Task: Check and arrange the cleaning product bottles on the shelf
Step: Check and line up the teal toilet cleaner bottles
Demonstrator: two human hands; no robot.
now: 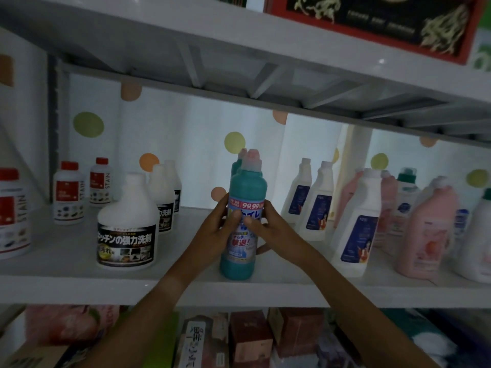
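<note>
Clasping the teal bottle [245, 208] upright on the shelf [79, 285]: left hand [216, 229] and right hand [268, 227], grips seemingly snug.

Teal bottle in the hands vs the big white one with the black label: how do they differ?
The teal bottle is tall and slim; the white bottle with the black label is squat and wide-shouldered. The teal one has a pale cap with a pink tip, the white one a plain white top. Left hand and right hand grip the teal one; the white one stands untouched. Both stand upright on the shelf.
</note>
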